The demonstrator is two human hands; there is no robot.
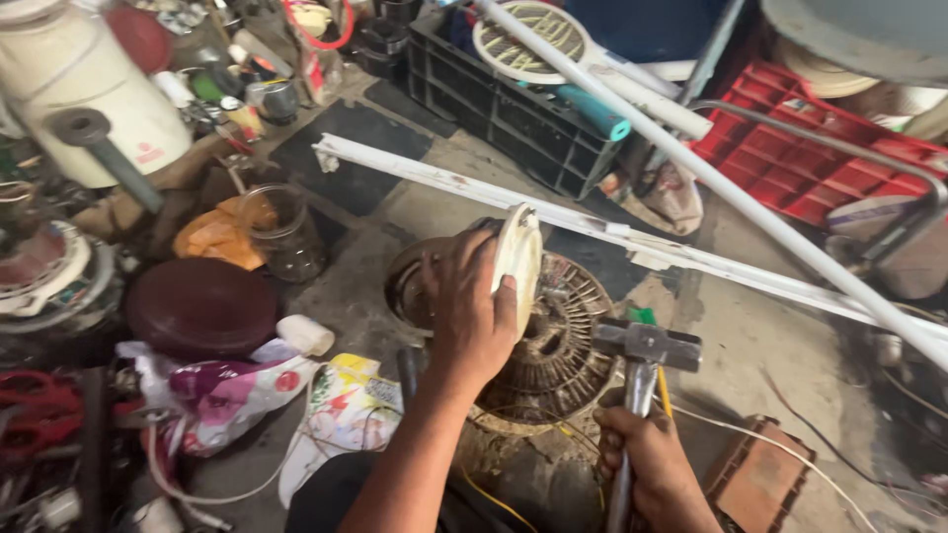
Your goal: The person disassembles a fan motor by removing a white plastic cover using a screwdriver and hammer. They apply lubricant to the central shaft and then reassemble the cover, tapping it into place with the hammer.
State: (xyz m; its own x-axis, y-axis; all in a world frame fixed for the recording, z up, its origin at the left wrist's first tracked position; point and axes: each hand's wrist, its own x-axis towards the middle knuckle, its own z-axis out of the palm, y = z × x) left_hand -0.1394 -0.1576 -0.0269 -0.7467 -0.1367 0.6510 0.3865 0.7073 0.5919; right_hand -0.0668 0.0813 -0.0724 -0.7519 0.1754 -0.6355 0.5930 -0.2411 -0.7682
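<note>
My left hand grips a cream round motor end cover, holding it on edge against a rusty fan motor core that sits on the concrete floor. My right hand is shut on the metal handle of a hammer. The hammer's head is level, just right of the motor and a little apart from the cover. A round metal housing lies behind my left hand, partly hidden by it.
A long white strip and a white pipe cross the floor behind the motor. A black crate, a red crate, a glass jar, a dark red lid, plastic bags and a brick surround it.
</note>
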